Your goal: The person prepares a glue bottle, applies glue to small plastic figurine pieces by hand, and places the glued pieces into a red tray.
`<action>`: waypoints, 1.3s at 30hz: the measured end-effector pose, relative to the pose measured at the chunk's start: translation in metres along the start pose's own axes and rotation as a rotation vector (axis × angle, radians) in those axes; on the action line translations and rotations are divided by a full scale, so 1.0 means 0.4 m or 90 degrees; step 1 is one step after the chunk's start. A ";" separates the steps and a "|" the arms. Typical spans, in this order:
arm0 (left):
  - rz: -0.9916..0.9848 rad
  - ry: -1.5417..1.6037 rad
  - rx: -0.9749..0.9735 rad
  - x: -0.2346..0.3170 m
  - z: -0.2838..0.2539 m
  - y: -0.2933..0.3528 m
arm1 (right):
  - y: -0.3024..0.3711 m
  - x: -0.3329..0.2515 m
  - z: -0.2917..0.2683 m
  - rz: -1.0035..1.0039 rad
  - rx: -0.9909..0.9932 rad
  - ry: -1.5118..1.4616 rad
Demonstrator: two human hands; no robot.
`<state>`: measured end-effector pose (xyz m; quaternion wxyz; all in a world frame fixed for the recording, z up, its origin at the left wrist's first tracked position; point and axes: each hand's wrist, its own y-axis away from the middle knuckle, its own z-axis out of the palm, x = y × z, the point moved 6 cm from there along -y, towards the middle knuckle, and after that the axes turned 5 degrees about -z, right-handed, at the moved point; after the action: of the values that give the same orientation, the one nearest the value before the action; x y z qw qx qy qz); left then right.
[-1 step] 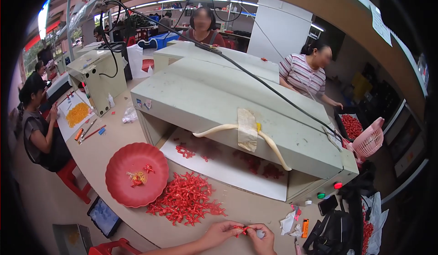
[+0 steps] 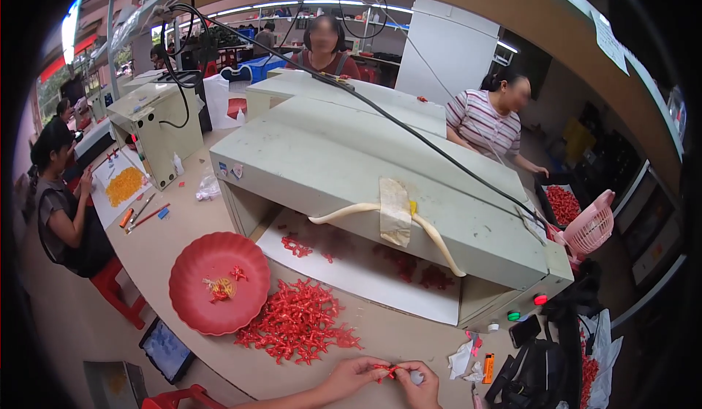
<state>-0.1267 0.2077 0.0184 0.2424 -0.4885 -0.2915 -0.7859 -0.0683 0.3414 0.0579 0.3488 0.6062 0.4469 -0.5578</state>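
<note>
Near the front edge of the table, my left hand (image 2: 349, 377) and my right hand (image 2: 421, 392) meet fingertip to fingertip. Both are closed on one small red plastic figure (image 2: 383, 371), star-like with several limbs; the fingers cover part of it. A whitish, rounded object (image 2: 417, 377) shows at the right fingers; I cannot tell whether it is held or lies behind them. Just beyond my left hand spreads a heap of similar red figures (image 2: 296, 321). To its left stands a red scalloped bowl (image 2: 191, 263) with a few red pieces and yellowish strands inside.
A long grey-green metal housing (image 2: 365, 164) with an open front covers a white sheet (image 2: 344, 266) bearing red pieces. Right of my hands lie an orange lighter (image 2: 488, 367), crumpled tissue (image 2: 461, 358) and a black bag (image 2: 537, 372). Co-workers sit at left, behind and right.
</note>
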 end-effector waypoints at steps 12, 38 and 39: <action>-0.025 -0.005 -0.005 0.011 0.004 -0.008 | -0.018 -0.018 -0.007 0.018 -0.012 -0.023; -0.004 0.010 -0.007 0.014 0.008 -0.004 | -0.002 -0.009 -0.004 -0.031 0.007 -0.019; -0.004 0.010 -0.007 0.014 0.008 -0.004 | -0.002 -0.008 -0.005 -0.034 0.006 -0.011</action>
<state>-0.1280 0.2103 0.0242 0.2396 -0.4823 -0.2871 -0.7922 -0.0683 0.3429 0.0612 0.3349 0.5907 0.4574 -0.5742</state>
